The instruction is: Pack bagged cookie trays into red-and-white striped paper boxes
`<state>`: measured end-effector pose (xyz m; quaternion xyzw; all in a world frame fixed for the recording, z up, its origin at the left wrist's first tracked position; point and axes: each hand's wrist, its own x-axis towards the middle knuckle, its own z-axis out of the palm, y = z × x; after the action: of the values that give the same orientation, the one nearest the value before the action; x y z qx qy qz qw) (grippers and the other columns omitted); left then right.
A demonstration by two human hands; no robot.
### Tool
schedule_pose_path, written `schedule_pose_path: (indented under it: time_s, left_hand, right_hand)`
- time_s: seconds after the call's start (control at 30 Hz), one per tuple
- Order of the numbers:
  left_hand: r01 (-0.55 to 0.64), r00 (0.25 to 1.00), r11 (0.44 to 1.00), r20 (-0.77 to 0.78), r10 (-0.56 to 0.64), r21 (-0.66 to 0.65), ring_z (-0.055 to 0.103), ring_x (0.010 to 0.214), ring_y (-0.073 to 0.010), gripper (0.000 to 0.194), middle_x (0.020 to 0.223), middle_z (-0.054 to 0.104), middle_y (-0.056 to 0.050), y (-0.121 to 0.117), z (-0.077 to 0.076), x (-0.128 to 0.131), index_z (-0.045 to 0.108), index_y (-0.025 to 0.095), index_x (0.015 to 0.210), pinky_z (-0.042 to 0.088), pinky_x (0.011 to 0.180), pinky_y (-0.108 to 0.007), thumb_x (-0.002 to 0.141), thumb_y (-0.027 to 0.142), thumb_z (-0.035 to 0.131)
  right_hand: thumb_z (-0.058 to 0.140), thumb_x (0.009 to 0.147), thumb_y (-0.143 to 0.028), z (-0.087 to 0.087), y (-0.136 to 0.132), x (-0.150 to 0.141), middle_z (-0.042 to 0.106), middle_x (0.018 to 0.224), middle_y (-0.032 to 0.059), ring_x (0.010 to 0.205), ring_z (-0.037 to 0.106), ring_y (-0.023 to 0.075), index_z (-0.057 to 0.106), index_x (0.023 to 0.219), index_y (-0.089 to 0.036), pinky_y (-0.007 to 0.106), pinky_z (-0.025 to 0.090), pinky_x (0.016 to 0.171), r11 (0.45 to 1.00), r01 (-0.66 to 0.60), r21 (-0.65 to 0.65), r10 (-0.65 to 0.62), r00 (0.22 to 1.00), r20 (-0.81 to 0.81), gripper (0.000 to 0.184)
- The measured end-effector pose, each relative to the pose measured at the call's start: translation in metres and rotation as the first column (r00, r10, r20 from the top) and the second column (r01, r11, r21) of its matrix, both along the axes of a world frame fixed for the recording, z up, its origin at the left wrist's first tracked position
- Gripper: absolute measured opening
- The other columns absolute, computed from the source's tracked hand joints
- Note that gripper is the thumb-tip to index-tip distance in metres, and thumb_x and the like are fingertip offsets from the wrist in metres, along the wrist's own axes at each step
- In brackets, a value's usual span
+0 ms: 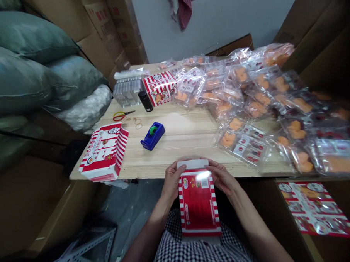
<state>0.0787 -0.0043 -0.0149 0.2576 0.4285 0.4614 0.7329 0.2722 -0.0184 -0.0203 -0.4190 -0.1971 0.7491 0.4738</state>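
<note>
A red and white striped carton (199,201) stands on end against my lap, its white top flap at the table's front edge. My left hand (173,180) grips the carton's upper left side, fingers curled over the flap. On the upper right side my right hand (222,178) is closed on the same carton. A stack of flat striped cartons (104,151) lies on the table's near left corner. Beyond my hands sit a blue tape dispenser (152,135) and an assembled striped box (159,88).
Many clear bags of orange items (249,100) cover the wooden table's (187,142) right half. Scissors (122,115), rubber bands, a black cylinder (145,100) and clear plastic trays (128,89) sit at the far left. Sacks and cardboard boxes stand left; a box of printed sheets (314,208) lies right.
</note>
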Motion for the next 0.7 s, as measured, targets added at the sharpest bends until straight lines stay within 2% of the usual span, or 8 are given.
schedule_pose_path:
  time_s: [0.07,0.2,0.33,0.43,0.5,0.6,0.7]
  left_hand:
    - [0.021,0.999,1.000,-0.031,-0.021,0.020,0.073,0.092,-0.0236,0.037,0.108,0.076,-0.010,0.000,-0.002,-0.002,0.072,0.016,0.109,0.054,0.082,-0.033,0.075,0.031,0.077]
    - [0.034,0.996,0.992,-0.090,-0.023,0.119,0.067,0.112,-0.0286,0.023,0.121,0.073,-0.012,-0.004,-0.008,-0.007,0.078,0.015,0.096,0.052,0.093,-0.036,0.076,0.024,0.072]
    - [0.179,0.980,0.951,-0.132,-0.150,0.253,0.062,0.123,-0.0317,0.028,0.129,0.069,-0.014,-0.011,-0.005,-0.014,0.078,0.016,0.099,0.047,0.103,-0.043,0.087,0.037,0.063]
    - [0.283,0.943,0.904,-0.265,-0.201,0.321,0.058,0.128,-0.0308,0.027,0.135,0.065,-0.013,-0.014,-0.005,-0.020,0.077,0.019,0.104,0.045,0.106,-0.045,0.087,0.037,0.066]
    - [0.308,0.926,0.891,-0.319,-0.202,0.332,0.059,0.126,-0.0295,0.024,0.131,0.067,-0.013,-0.015,-0.006,-0.024,0.078,0.020,0.103,0.045,0.107,-0.045,0.088,0.035,0.066]
    - [0.334,0.918,0.891,-0.321,-0.234,0.307,0.064,0.119,-0.0287,0.023,0.124,0.071,-0.013,-0.014,-0.009,-0.029,0.078,0.019,0.099,0.047,0.104,-0.045,0.089,0.036,0.065]
    - [0.398,0.896,0.869,-0.329,-0.299,0.293,0.064,0.118,-0.0295,0.026,0.126,0.070,-0.013,-0.010,-0.005,-0.032,0.078,0.019,0.103,0.047,0.102,-0.044,0.089,0.037,0.064]
  right_hand:
    - [0.083,0.072,-0.031,-0.002,-0.002,-0.001,0.079,0.101,0.0046,0.093,0.074,0.0254,0.076,0.102,-0.024,0.036,0.059,0.082,0.999,0.033,0.030,-0.034,0.998,0.046,0.031]
    - [0.082,0.073,-0.031,-0.005,-0.012,-0.002,0.079,0.105,0.0038,0.107,0.070,0.0275,0.079,0.085,-0.026,0.036,0.059,0.085,0.991,0.078,0.110,-0.093,0.987,0.134,0.013]
    - [0.079,0.078,-0.037,-0.006,-0.022,0.003,0.077,0.111,0.0045,0.112,0.068,0.0276,0.077,0.087,-0.024,0.039,0.057,0.090,0.986,0.052,0.158,-0.073,0.989,0.129,0.016]
    - [0.074,0.085,-0.042,-0.005,-0.031,0.008,0.073,0.119,0.0051,0.114,0.067,0.0249,0.075,0.096,-0.024,0.038,0.055,0.093,0.985,-0.001,0.175,-0.023,0.991,0.134,0.021]
    - [0.070,0.088,-0.045,-0.003,-0.036,0.012,0.070,0.127,0.0056,0.118,0.065,0.0240,0.075,0.102,-0.025,0.038,0.054,0.096,0.980,-0.064,0.189,0.036,0.988,0.150,0.024]
    - [0.071,0.088,-0.043,-0.003,-0.041,0.016,0.065,0.135,0.0066,0.122,0.062,0.0246,0.075,0.104,-0.025,0.038,0.051,0.099,0.957,-0.149,0.249,0.089,0.968,0.236,0.024]
    - [0.072,0.088,-0.039,-0.001,-0.037,0.018,0.070,0.127,0.0079,0.119,0.064,0.0248,0.075,0.098,-0.023,0.039,0.050,0.100,0.931,-0.183,0.316,0.068,0.937,0.344,0.019]
